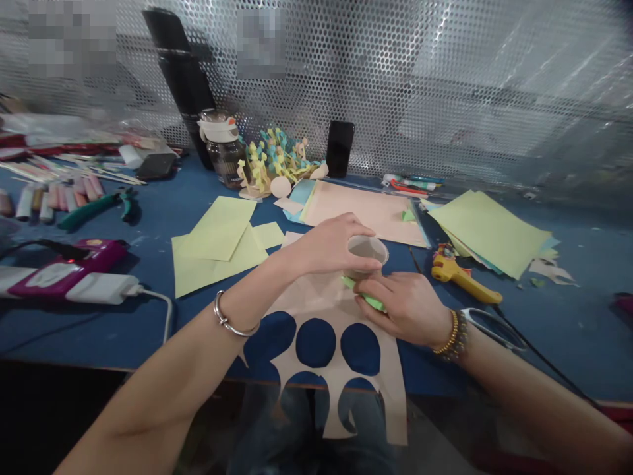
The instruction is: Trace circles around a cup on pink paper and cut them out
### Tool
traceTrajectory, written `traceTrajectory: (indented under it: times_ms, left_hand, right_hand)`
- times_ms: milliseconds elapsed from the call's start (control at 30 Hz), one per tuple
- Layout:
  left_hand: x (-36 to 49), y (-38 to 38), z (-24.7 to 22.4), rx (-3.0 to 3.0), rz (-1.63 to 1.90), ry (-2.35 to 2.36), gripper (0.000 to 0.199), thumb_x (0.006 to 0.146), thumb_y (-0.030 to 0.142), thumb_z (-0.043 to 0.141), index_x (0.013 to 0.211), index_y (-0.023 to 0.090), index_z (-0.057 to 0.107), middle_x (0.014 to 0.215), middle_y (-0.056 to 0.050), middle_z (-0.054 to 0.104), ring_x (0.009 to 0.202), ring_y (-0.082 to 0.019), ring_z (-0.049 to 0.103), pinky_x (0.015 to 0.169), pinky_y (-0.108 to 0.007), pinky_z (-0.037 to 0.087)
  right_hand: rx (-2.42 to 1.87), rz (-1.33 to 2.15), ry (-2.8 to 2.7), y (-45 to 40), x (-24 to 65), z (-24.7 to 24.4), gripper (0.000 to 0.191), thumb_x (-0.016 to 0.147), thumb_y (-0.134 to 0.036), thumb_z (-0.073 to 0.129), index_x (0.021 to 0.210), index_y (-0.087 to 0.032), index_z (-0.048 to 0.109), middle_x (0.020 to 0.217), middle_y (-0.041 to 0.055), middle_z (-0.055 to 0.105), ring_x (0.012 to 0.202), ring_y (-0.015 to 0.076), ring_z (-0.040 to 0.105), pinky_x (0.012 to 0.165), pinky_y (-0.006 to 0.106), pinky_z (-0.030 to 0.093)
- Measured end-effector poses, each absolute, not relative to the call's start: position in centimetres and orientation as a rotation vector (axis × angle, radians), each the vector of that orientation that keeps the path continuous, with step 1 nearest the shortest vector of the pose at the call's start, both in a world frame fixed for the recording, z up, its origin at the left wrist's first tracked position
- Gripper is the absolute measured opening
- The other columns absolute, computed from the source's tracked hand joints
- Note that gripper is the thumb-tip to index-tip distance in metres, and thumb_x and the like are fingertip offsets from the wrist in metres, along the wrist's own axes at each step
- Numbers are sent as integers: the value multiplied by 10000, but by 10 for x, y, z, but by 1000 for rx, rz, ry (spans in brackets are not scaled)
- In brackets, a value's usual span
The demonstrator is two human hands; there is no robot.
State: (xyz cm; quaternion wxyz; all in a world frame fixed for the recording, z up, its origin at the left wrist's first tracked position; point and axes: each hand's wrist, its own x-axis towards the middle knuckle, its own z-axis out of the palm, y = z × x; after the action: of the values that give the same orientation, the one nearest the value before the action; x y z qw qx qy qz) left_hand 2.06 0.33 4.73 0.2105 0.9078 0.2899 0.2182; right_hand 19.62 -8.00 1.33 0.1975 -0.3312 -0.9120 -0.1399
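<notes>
Paper cup (pixel 366 251) gripped by left-hand fingers (pixel 359 227) above peach card (pixel 316 297) on blue desk (pixel 568 349)

A green paper strip (pixel 366 297) is pressed against the cup's lower side by the closed right-hand fingers (pixel 380 285). The card, cut with round holes, is laid just below the fingers; scissors (pixel 489 328) are seen beside the right wrist, with a yellow-handled tool (pixel 462 277) beyond them.

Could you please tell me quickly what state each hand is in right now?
Left hand: closed around a cup.
Right hand: closed, holding a green strip against the cup.
</notes>
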Motion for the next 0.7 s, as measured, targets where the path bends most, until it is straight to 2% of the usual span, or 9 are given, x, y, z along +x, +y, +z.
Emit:
traceTrajectory:
  times_ms: [367,567,700]
  left_hand:
    - [20,2,52,2504,554,822,581,751,560,628,1210,205,606,1162,-94,582,1103,-242,529,944,-347,398]
    - [21,3,50,2517,574,813,576,748,542,635,1201,187,613,1157,-100,589,1098,-250,530,935,-346,404]
    - [21,3,49,2513,569,827,582,742,557,636,1194,191,616,1154,-98,593,1101,-239,529,948,-343,399]
  right_hand:
    - [-1081,1,-2525,-85,233,14,141,907,-278,479,930,-203,597,807,9,713,611,131,636,555,245,404]
    - [-1266,411,-2317,-74,254,16,166,899,-323,507,933,-201,614,814,19,689,591,118,630,572,229,468]
    - [-1322,755,-2185,-64,259,19,221,901,-384,503,923,-186,598,751,14,656,500,99,585,512,224,474]
